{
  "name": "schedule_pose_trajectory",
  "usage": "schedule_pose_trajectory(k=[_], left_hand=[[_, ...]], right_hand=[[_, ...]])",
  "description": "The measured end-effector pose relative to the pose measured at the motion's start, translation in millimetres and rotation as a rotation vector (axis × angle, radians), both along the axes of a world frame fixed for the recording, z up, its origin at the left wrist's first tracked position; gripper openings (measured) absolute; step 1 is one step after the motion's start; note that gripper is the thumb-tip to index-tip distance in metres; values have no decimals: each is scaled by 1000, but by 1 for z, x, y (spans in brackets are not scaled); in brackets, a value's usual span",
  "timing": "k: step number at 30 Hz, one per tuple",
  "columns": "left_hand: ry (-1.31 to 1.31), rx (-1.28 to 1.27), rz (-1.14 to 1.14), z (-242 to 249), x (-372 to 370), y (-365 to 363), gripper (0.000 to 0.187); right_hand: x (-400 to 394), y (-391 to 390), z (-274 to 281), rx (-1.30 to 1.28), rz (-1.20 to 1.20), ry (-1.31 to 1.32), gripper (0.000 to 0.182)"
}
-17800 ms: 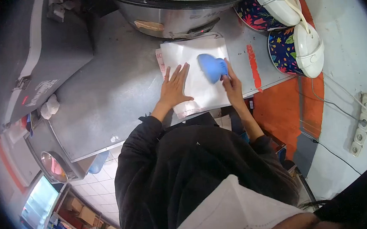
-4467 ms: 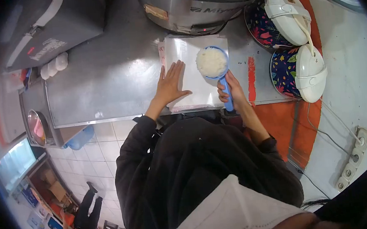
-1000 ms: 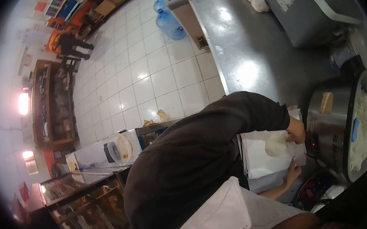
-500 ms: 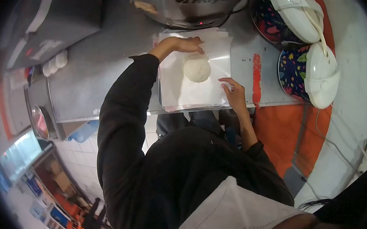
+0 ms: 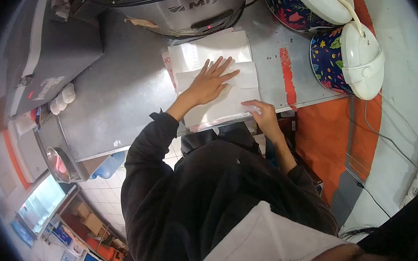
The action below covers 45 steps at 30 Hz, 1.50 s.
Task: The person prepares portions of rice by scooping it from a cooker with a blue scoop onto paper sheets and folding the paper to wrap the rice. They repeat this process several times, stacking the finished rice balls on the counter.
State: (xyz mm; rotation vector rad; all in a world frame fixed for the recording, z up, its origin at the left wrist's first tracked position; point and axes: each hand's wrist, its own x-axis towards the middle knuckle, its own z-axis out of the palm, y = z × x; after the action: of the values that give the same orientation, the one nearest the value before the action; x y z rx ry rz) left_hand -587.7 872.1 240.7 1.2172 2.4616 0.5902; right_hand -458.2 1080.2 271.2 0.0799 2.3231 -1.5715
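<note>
Head camera view: a white sheet of paper (image 5: pixel 207 113), its upper edge folded over, lies near the centre of the frame on a pile of papers (image 5: pixel 203 52). The left hand (image 5: pixel 210 87) rests on it palm down, fingers spread wide. At the sheet's lower right edge is the right hand (image 5: pixel 267 120), its fingers curled and fairly narrow; whether they pinch the paper cannot be told. The pile lies on a metal counter (image 5: pixel 130 100), just below a silver cooker (image 5: pixel 175 16) at the top of the frame. Right of the papers, a red strip (image 5: pixel 288 77) runs along the counter. Two flowered pots with white lids, one nearer (image 5: pixel 328 59) and one farther (image 5: pixel 282 7), stand at upper right. A gray box (image 5: pixel 63 53) fills the upper left, with small white bundles (image 5: pixel 63 99) beside it.
</note>
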Motion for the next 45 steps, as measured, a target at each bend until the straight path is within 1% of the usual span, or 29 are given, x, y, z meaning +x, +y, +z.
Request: schedule_pose_trajectory(k=[3, 5, 8, 10, 11, 12, 14, 15, 16, 18, 19, 20, 22, 24, 26, 27, 28, 30, 32, 33, 34, 35, 36, 37, 38, 40, 42, 43, 45], left_hand=[[172, 17, 28, -1, 13, 3, 47], [236, 22, 41, -3, 22, 5, 48], [246, 9, -26, -24, 28, 0, 51], [-130, 237, -41, -40, 24, -12, 52], [-589, 477, 162, 21, 15, -20, 48], [-589, 479, 164, 35, 12, -27, 48], [-365, -78, 186, 46, 8, -43, 46], [-256, -110, 63, 28, 10, -56, 43], [-256, -106, 68, 19, 7, -65, 43], [-696, 297, 293, 2, 0, -79, 33], [-606, 378, 420, -5, -1, -80, 27], [-606, 375, 419, -12, 3, -79, 27], [-432, 189, 673, -20, 9, -68, 27], [-318, 200, 671, -36, 18, -52, 28], [389, 113, 865, -24, 26, -34, 30], [300, 89, 906, -22, 25, -33, 33], [300, 91, 903, -20, 25, -33, 33], [83, 93, 836, -14, 24, -37, 26], [83, 39, 737, -23, 25, -40, 23], [75, -18, 626, -31, 27, -42, 20], [71, -21, 633, -38, 30, -44, 20], [185, 7, 501, -46, 34, -47, 19], [295, 34, 368, -43, 37, -49, 18], [221, -41, 265, -38, 35, -57, 26], [227, -43, 276, -33, 30, -65, 26], [124, 204, 168, -23, 27, -81, 35], [55, 239, 112, -35, 20, -92, 39], [-38, 284, 32, -42, 19, -98, 43], [-14, 233, 69, -54, 15, -96, 37]], right_hand=[[-18, -10, -11, 156, -123, 177, 29], [-46, -19, 4, 721, -94, 795, 21], [-78, -24, 11, 551, -24, 722, 12], [-85, -17, -7, 411, -1, 693, 11], [-86, -15, -7, 417, 13, 422, 15], [-88, -12, -8, 420, 25, 153, 18], [-91, -9, -17, 430, 35, 203, 25], [-92, -11, -17, 461, 8, 161, 24], [-94, -13, -17, 493, -19, 121, 23], [-95, -17, -32, 548, -50, 224, 21], [-94, -20, -41, 600, -86, 321, 20], [-93, -22, -49, 599, -88, 319, 20], [-96, -29, -50, 758, -10, 536, 20], [-100, -38, -36, 823, -37, 404, 27], [-107, -38, -31, 888, -96, 619, 30], [-109, -38, -28, 889, -101, 616, 30], [-110, -36, -26, 865, -49, 533, 32], [-114, -32, -33, 838, 12, 458, 34], [-115, -25, -57, 466, 8, 267, 25], [-113, -26, -58, 463, 16, 270, 25], [-105, -26, -60, 542, 81, 485, 24], [-97, -25, -61, 617, 146, 698, 23], [-90, -23, -63, 613, 154, 692, 23], [-87, -18, -64, 609, 229, 768, 25], [-88, -11, -65, 604, 305, 853, 28], [-90, 8, -54, 571, 462, 815, 37], [-97, 12, -33, 486, 614, 698, 41], [-101, 20, -40, 488, 705, 732, 40], [-109, 34, -53, 498, 816, 703, 36]])
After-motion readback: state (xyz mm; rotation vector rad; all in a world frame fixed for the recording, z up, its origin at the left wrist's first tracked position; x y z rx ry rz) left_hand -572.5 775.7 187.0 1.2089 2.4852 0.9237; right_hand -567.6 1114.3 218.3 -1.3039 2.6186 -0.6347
